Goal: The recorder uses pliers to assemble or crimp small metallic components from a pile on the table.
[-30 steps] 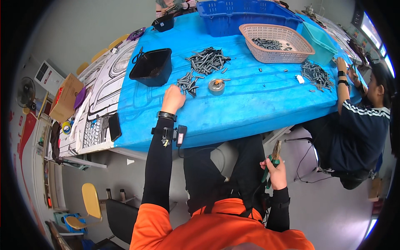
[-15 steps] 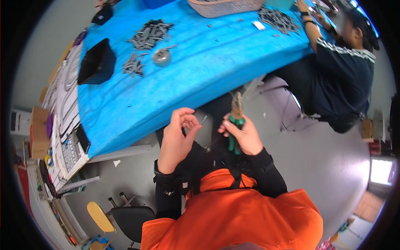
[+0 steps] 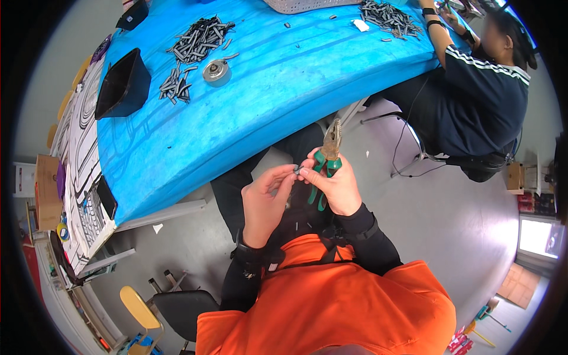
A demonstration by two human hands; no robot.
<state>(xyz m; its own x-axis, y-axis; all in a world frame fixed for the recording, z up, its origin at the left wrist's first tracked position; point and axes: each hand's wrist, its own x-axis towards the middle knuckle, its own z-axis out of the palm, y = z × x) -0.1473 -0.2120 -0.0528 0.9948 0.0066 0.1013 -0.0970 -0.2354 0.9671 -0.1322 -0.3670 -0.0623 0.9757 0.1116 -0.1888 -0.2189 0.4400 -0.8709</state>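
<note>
Above my lap, my left hand pinches a small coil spring between thumb and fingertips. My right hand holds green-handled pliers in its palm, jaws pointing up and away from me. Its thumb and forefinger also meet the spring, so both hands touch at that small piece. The fingers hide most of the spring. On the blue-covered table beyond my hands lie a heap of short dark grey strips, a smaller pile of them and a round metal tin.
A black bin stands at the table's left side. A pale basket sits at the far edge, beside another strip pile. At the right a co-worker sits at the table. A black chair stands behind me on the left.
My hands have come together, the left moving right and a little down with the spring. The right thumb and forefinger now touch it. The pliers have shifted slightly left and up.
</note>
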